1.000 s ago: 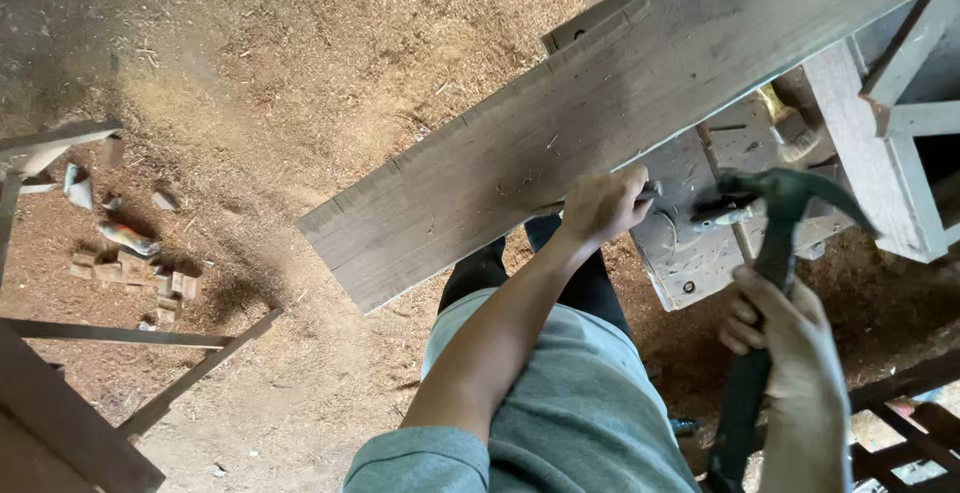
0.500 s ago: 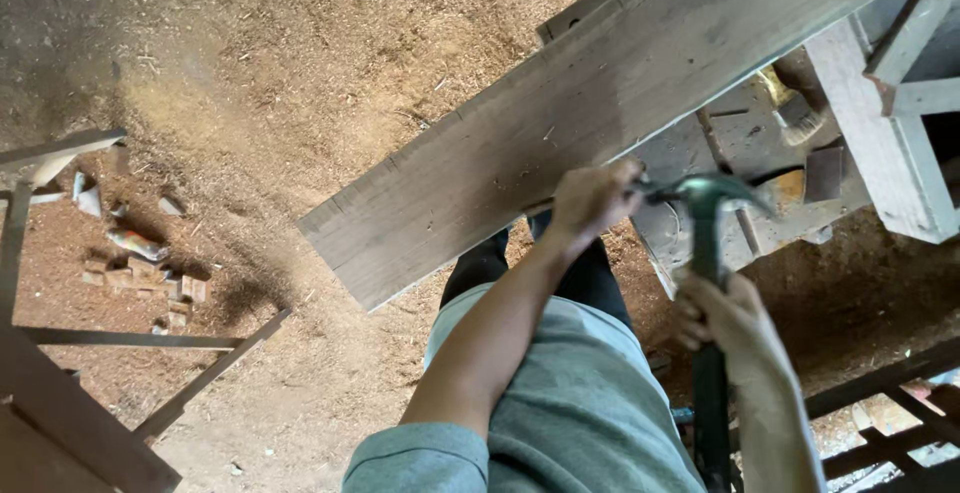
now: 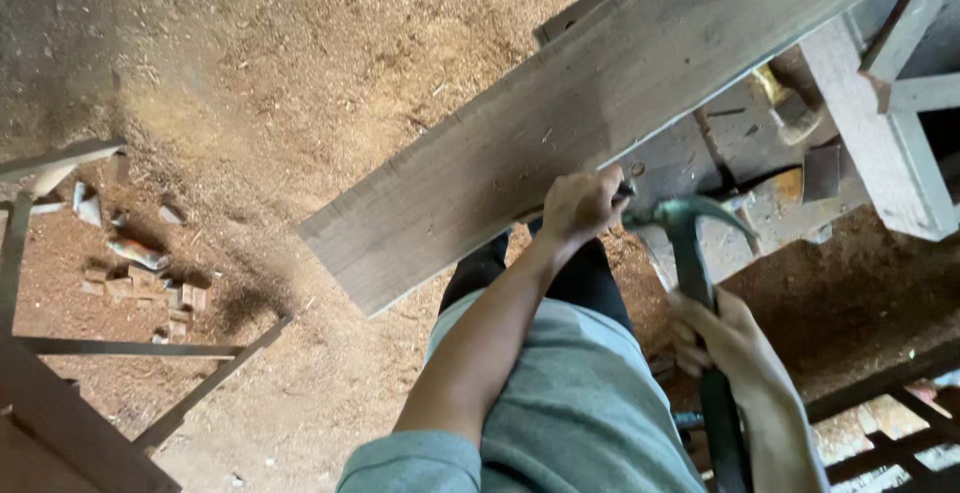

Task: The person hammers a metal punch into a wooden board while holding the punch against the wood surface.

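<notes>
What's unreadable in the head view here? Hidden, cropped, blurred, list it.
- Whatever the left hand pinches at the plank edge: hidden by the fingers, too small.
- Hammer handle's lower end: covered by the right hand, cut off by the bottom edge.
- Plank's far end: cut off at the top edge.
- Scraps on the floor: too small to identify.

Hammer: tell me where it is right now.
In the head view, the hammer is right of centre, gripped by the right hand, its head beside the left hand at the plank's edge.
</notes>
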